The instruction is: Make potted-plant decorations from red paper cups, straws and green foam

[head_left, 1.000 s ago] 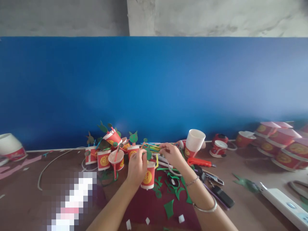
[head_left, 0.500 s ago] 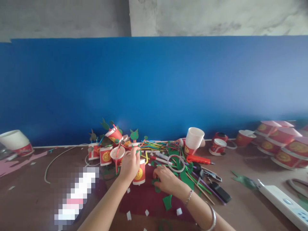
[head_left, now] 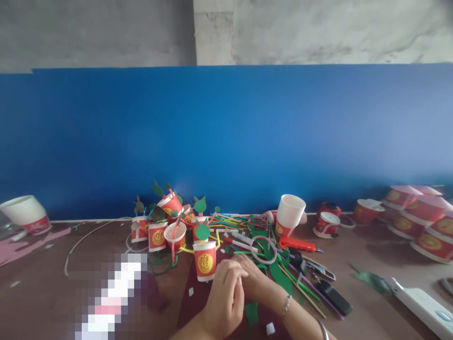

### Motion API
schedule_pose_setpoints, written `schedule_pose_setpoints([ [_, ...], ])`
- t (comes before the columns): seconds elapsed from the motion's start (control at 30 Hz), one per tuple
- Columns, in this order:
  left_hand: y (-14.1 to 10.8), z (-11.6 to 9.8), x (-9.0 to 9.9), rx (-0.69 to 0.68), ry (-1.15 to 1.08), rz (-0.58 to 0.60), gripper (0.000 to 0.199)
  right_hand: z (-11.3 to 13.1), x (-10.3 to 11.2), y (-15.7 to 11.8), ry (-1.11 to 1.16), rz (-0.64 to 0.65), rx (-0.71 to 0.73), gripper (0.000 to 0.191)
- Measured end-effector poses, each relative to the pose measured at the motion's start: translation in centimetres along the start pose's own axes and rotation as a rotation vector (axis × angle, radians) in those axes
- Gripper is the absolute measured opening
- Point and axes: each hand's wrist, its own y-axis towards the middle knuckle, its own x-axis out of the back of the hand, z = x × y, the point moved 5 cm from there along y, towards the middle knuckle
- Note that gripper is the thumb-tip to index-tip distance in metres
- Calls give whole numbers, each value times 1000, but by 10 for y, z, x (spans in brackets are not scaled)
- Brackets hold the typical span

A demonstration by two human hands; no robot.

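The left hand (head_left: 223, 302) and right hand (head_left: 250, 278) are close together over the counter (head_left: 38, 293); what their grip holds, I cannot tell. The nearest red cup (head_left: 205, 263) stands upright just beside them.

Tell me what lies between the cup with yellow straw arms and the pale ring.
In the head view, mainly a red-and-white pen and a greyish-white pen lie between the cup and the pale ring.

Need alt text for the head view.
A left hand and right hand overlap in view beside a red cup with yellow straw arms and a green eared face. Colored straws, more decorated cups and a blue panel are behind.
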Motion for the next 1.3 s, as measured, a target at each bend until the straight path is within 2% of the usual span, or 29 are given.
schedule_pose_setpoints([
  [0.07, -6, 13, -6, 150, -98, -74, 32, -1, -2, 0, 32, -32, -17, 17],
  [0.17, -11, 30, -13, 168, -149, -36, 40, -2, -1, -2, 2, -95, -126, 18],
  [0.23, -13, 40, -13, 174, -150, -60, 45, -1, 1, -4, -63, -113, -184, 21],
  [0.33, -16, 53, -15, 211, -151, -103, 52, 2, 0, -5, -136, -111, -216, 28],
  [0.43, -19, 61, -19, 259, -163, -107, 56, 4, 0, -3, -163, -103, -221, 26],
  [0.67, -21, 62, -23, 272, -253, -112, 62, 2, 13, -4, -14, -58, -94, 31],
  [0.9, -19, 60, -21, 280, -256, -125, 60, -1, 20, -3, 123, 37, -18, 16],
  [1.1, -20, 63, -24, 338, -289, -140, 58, 0, 16, -3, 143, 1, -18, 20],
  [1.3, -19, 65, -21, 406, -353, -141, 46, -2, 14, -2, 228, -81, -26, 12],
])
